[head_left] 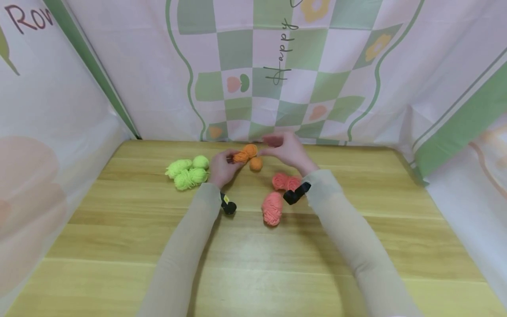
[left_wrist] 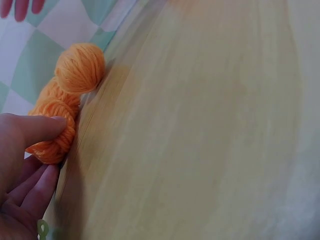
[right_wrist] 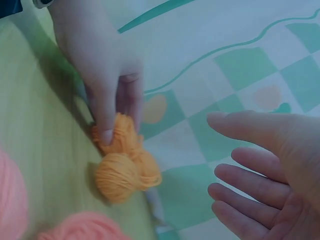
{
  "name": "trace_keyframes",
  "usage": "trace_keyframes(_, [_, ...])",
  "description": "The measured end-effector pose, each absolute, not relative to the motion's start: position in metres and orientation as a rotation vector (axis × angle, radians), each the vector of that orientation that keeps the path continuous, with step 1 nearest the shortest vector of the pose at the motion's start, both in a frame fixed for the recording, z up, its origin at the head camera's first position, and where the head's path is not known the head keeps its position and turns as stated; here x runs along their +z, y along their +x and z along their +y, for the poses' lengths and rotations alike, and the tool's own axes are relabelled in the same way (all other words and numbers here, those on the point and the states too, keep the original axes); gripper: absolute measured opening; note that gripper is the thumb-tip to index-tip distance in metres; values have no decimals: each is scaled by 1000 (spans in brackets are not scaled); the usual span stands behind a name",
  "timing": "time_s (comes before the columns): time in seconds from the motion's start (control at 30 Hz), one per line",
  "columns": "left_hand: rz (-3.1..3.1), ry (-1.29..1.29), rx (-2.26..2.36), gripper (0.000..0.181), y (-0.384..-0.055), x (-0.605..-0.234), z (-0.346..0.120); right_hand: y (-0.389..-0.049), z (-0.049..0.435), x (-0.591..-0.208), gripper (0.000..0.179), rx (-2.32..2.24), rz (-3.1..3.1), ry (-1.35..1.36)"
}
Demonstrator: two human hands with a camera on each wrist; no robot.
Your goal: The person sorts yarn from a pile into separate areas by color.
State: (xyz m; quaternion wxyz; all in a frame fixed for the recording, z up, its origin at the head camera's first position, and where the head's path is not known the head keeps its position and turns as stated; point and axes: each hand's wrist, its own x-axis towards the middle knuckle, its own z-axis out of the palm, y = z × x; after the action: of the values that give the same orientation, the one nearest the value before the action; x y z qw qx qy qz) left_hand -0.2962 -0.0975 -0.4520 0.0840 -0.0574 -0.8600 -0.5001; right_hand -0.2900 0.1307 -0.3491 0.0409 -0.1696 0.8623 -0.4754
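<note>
My left hand (head_left: pixel 223 168) pinches an orange yarn skein (left_wrist: pixel 54 131) between thumb and fingers, low over the table. A second orange clump of yarn (head_left: pixel 250 150) sits against the skein's far end. Just beside them is a round orange yarn ball (head_left: pixel 255 164), which shows in front of the clump in the right wrist view. To the right of the orange yarn, my right hand (right_wrist: pixel 260 175) has its fingers spread and slightly bent, with nothing between thumb and fingers. Its thumb side is nearest the orange clump.
Lime-green yarn, a ball (head_left: pixel 200 162) and two skeins (head_left: pixel 191 178), lies left of my left hand. Coral yarn, a twisted skein (head_left: pixel 280 181) and an oblong bundle (head_left: pixel 272 208), lies below my right wrist. A printed checkered curtain (head_left: pixel 237 53) borders the wooden table's (head_left: pixel 253 264) back edge.
</note>
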Motion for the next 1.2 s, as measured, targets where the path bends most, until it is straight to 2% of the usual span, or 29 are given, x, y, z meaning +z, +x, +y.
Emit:
trace_keyframes(0.57, [-2562,-151,-1489,35,-295,-450,-97,-270,158,-316,58,-1472,2702,-511])
trace_keyframes(1.2, [-2567,-149,-1491,36,-293,-449,-96,-255,185,-316,57,-1432,2730,-518])
